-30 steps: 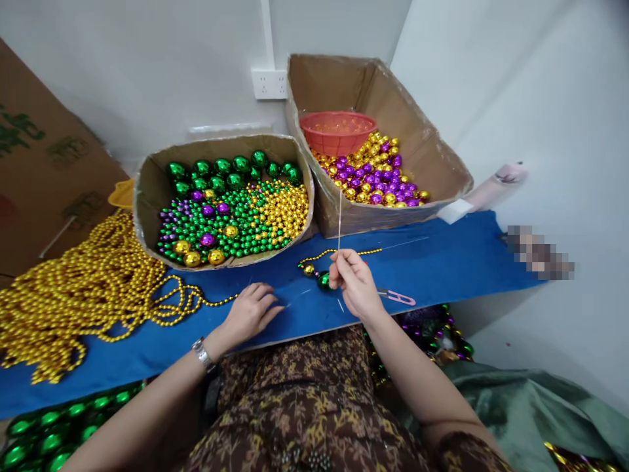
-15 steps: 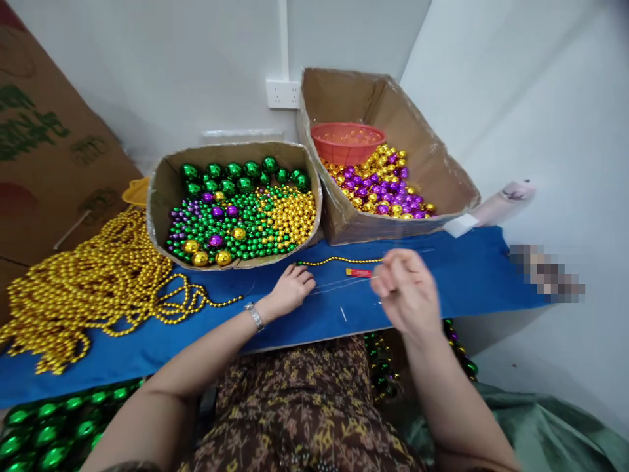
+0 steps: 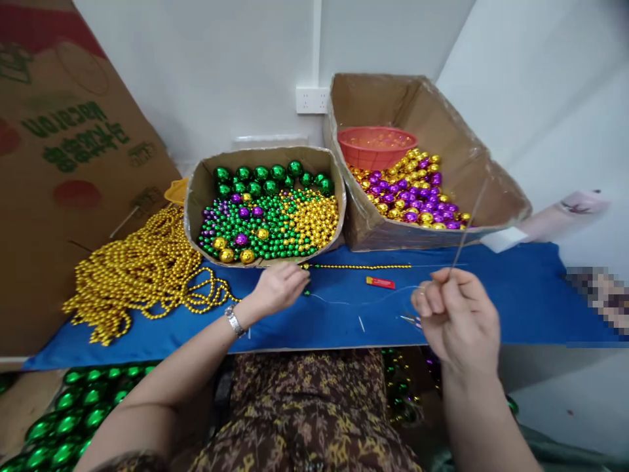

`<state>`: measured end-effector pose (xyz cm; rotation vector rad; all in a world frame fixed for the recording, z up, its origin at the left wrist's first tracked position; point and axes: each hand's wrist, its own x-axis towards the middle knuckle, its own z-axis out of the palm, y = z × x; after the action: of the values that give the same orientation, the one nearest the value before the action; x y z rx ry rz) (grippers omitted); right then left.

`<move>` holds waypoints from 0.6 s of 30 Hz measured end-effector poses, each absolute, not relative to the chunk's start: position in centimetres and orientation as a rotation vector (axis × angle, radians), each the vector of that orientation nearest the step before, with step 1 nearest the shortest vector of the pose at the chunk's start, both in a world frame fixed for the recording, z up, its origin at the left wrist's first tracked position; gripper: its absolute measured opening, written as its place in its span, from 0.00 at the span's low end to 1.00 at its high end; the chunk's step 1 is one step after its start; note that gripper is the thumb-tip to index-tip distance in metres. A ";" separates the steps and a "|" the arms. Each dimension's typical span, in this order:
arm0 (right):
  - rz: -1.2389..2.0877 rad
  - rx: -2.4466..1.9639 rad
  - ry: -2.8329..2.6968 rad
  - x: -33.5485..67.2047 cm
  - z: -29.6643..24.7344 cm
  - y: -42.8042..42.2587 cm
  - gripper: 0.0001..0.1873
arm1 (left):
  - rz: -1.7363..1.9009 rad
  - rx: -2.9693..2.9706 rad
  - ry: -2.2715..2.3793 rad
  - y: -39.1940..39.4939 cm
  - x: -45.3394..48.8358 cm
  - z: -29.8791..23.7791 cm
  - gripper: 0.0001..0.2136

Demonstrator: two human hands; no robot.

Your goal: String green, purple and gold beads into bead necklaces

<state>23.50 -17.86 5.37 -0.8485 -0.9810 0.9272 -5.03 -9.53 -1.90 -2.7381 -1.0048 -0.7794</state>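
My left hand (image 3: pixel 281 288), a watch on its wrist, is closed at the near rim of the bead box, fingers pinched at the end of a string of small gold beads (image 3: pixel 363 266). Green beads show by its fingertips; the exact grip is partly hidden. Farther right, my right hand (image 3: pixel 459 314) is raised and closed, pinching a long thin needle (image 3: pixel 462 244) that points up. A fine clear thread (image 3: pixel 348 303) runs slackly across the blue cloth (image 3: pixel 314 331) between my hands.
One cut-down box (image 3: pixel 268 261) holds green, gold and purple beads. Another box (image 3: pixel 383 239) holds larger beads and a red basket (image 3: pixel 376 157). A heap of gold bead strands (image 3: pixel 132 269) lies left. A red lighter (image 3: pixel 381 282) and small scissors (image 3: pixel 410 320) lie on the cloth.
My right hand has moved right and away from the gold bead string, the needle now plainly visible. My left hand has curled closer at the box rim. The view has shifted left.
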 end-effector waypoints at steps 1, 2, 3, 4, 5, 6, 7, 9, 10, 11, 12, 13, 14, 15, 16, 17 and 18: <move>0.951 -0.877 -1.009 23.0 4.7 -17.8 0.08 | -0.798 -2.639 -1.112 -8.8 -5.8 -0.7 0.10; 0.965 -0.909 -1.044 22.6 3.9 -17.7 0.09 | -0.784 -2.516 -1.254 -8.0 -6.8 0.3 0.10; 0.971 -0.946 -1.086 22.3 3.2 -17.6 0.09 | -0.723 -2.383 -1.413 -7.0 -7.9 1.2 0.12; 0.971 -0.984 -1.135 21.9 2.4 -17.4 0.10 | -0.625 -2.268 -1.565 -6.0 -9.1 2.0 0.13; 0.972 -1.026 -1.193 21.6 1.7 -17.3 0.11 | -0.494 -2.200 -1.698 -4.9 -10.3 2.5 0.14; 0.974 -1.070 -1.257 21.2 1.1 -17.2 0.12 | -0.327 -2.181 -1.808 -4.0 -11.4 2.8 0.14; 0.973 -1.113 -1.323 20.9 0.5 -17.2 0.12 | -0.169 -2.188 -1.897 -3.2 -12.4 2.9 0.13; 0.952 -1.194 -1.452 20.2 -0.2 -17.1 0.14 | -0.001 -2.256 -1.998 -2.0 -13.8 2.9 0.11; 0.924 -1.229 -1.508 19.8 -0.3 -17.1 0.14 | -0.049 -2.303 -2.033 -1.8 -14.1 2.9 0.10; 0.887 -1.259 -1.560 19.5 -0.4 -17.1 0.14 | -0.209 -2.349 -2.071 -1.7 -14.2 2.8 0.11; 0.841 -1.282 -1.609 19.1 -0.5 -17.1 0.14 | -0.474 -2.393 -2.117 -1.9 -13.9 2.9 0.12; 0.793 -1.297 -1.657 18.8 -0.5 -17.1 0.14 | -0.822 -2.433 -2.172 -2.3 -13.4 2.9 0.14; 0.744 -1.304 -1.703 18.5 -0.5 -17.2 0.14 | -1.222 -2.470 -2.223 -2.8 -12.7 3.0 0.16; 0.697 -1.300 -1.744 18.2 -0.5 -17.2 0.13 | -1.649 -2.492 -2.257 -3.5 -11.8 3.1 0.17; 0.655 -1.290 -1.781 17.9 -0.5 -17.2 0.12 | -2.072 -2.506 -2.267 -4.4 -10.9 3.1 0.18; 0.618 -1.277 -1.811 17.7 -0.5 -17.2 0.12 | -2.435 -2.521 -2.256 -5.2 -9.9 3.1 0.17; 0.581 -1.264 -1.835 17.5 -0.6 -17.2 0.11 | -2.739 -2.488 -2.238 -6.0 -8.9 3.0 0.16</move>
<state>17.52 -17.18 -0.58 -1.2635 -1.8352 0.5810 -8.88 -6.02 2.96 -2.4881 -2.2382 -2.7387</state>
